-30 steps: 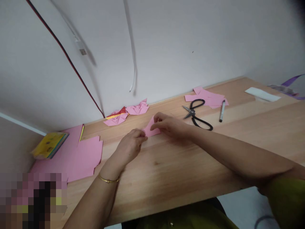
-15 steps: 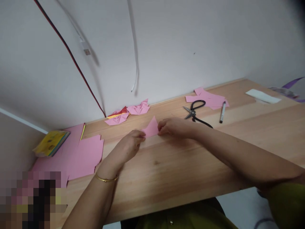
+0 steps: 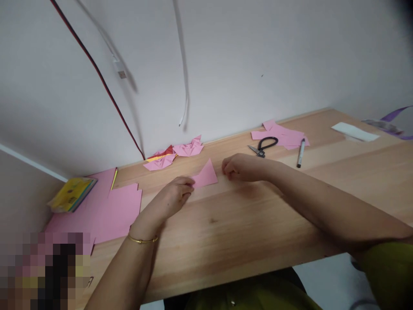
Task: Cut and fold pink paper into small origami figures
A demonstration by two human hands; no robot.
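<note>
Along the left edge of the surface [image 3: 200, 249]: flat pink sheets [image 3: 119, 211] | back edge: two folded pink shapes [image 3: 189, 149], look finished | mid-surface: left hand [image 3: 176, 193] pinching left end of pink paper [image 3: 209, 175], seems part-folded, folds likely left | right hand [image 3: 237, 167] apart from it, curled, can't tell if closed | toward back edge: scissors [image 3: 261, 153]

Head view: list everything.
paper: 1, pink, centre
folded papers: 2, mostly pink, back
scissors: 1, black, right
marker: 1, white, right
scraps: several, pink, back
strip: 1, white, right
strap: 1, purple, right
sheets: several, pink, left
packet: 1, yellow, on sheets
stick: 1, yellow, left
cables: 2 white, 1 red-black, hanging
table: 1, wood, below
wall: 1, white, back
shirt: 1, olive, bottom
bracelet: 1, gold, left wrist
left hand: 1, touching paper
right hand: 1, off paper
</note>
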